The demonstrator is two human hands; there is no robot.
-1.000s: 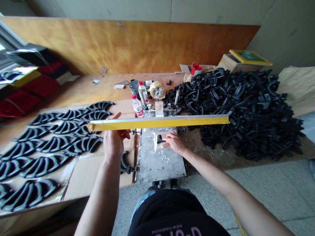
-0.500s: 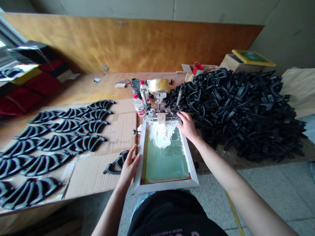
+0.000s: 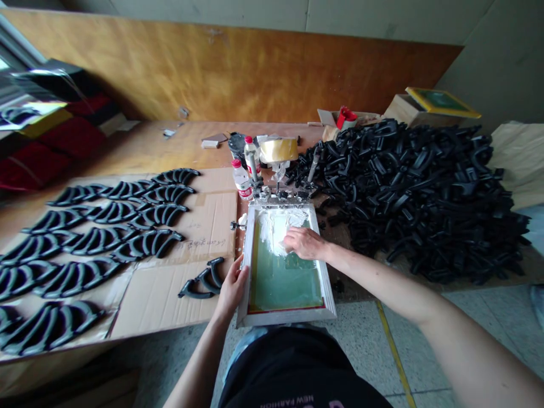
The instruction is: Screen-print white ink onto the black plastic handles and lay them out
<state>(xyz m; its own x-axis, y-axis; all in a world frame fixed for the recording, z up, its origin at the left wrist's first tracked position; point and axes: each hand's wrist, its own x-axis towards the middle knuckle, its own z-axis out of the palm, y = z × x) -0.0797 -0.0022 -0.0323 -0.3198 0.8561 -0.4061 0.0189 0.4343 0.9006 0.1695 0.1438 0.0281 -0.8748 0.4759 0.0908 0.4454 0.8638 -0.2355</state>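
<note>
A framed screen [image 3: 330, 303] with green mesh lies in front of me, white paste [image 3: 267, 222] smeared over its upper part. My left hand [image 3: 233, 286] grips the frame's left edge, thumb on top. Over the mesh, my right hand [image 3: 304, 243] has its fingers closed on a small pale scraper [image 3: 279, 231], which is hard to tell from the paste around it. A metal hinge clamp [image 3: 280, 195] holds the frame's far edge.
Curved black parts [image 3: 100, 241] lie in rows on cardboard [image 3: 170, 289] at the left, a few more [image 3: 206, 280] near my left hand. A large heap of black parts [image 3: 408, 192] fills the right. Bottles [image 3: 242, 180] and yellow tape [image 3: 278, 150] stand behind the clamp.
My right hand has moved from the frame's upper right corner to over the paste and closed on the scraper, which has left the hinge side. My left hand still holds the left edge.
</note>
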